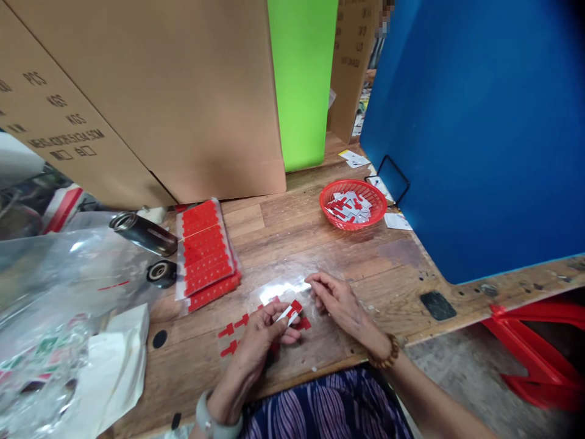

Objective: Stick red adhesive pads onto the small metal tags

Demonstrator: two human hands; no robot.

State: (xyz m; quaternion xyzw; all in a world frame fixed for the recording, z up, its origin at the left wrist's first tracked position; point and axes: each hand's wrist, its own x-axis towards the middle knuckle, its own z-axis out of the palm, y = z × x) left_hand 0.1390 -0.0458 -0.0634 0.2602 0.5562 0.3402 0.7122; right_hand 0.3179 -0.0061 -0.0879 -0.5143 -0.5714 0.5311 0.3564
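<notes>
Left hand (262, 332): fingers pinched on a small red-and-white adhesive tab (290, 311), long axis pointing up-right. Right hand (338, 300): empty, fingers loosely curled, just right of the tab, resting on the wooden workbench (320, 244).

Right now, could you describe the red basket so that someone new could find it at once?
Start at the big blue panel on the right of the wooden table. Just left of its lower edge sits the red basket. It is the only round, meshed container there, holding small red and white pieces.
</notes>
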